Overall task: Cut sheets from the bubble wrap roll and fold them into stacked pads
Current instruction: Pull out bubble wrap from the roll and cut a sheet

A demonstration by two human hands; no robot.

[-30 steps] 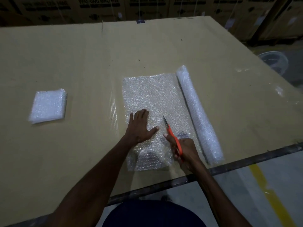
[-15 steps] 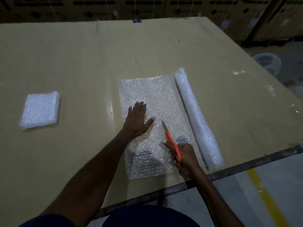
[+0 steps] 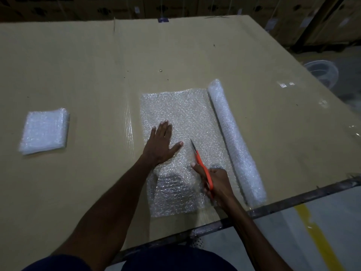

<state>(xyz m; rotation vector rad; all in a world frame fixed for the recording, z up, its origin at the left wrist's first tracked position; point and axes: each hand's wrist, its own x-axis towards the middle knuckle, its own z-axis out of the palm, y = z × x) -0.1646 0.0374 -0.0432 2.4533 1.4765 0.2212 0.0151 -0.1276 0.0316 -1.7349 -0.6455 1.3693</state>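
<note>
Bubble wrap roll [image 3: 236, 141]: long white cylinder lying on the worktop [image 3: 97, 65], right of centre, its near end close to the worktop's front edge, its far end angled away and slightly left.

Unrolled sheet [image 3: 181, 112]: clear bubble wrap spread flat to the left of the roll, and joined to it along its right side at the far end. The near edge stops just short of the worktop's front rim.

Left hand [image 3: 161, 142]: laid flat on the sheet, palm down, fingers straight and together, thumb spread toward the right. It presses the sheet against the worktop and grasps nothing.

Right hand [image 3: 216, 184]: fingers curled through the handles of the scissors [image 3: 202, 167], forefinger extended along the left side of the tool.

Scissors: orange handles, short metal blades pointing away from the person, tips over the sheet just right of the left thumb. Whether the blades are parted cannot be told.

Folded pad [image 3: 45, 133]: square stack of white bubble wrap, lying well apart on the left part of the worktop.

Worktop: covered in tan cardboard, with a strip of clear tape [image 3: 128, 124] running just left of the sheet. A dark metal rim [image 3: 293, 204] borders the near side.

Surroundings: grey floor with a yellow line [image 3: 316, 237] at lower right; a clear round container [image 3: 322, 72] on the floor beyond the right edge; stacked cardboard cartons [image 3: 175, 6] along the far side.
</note>
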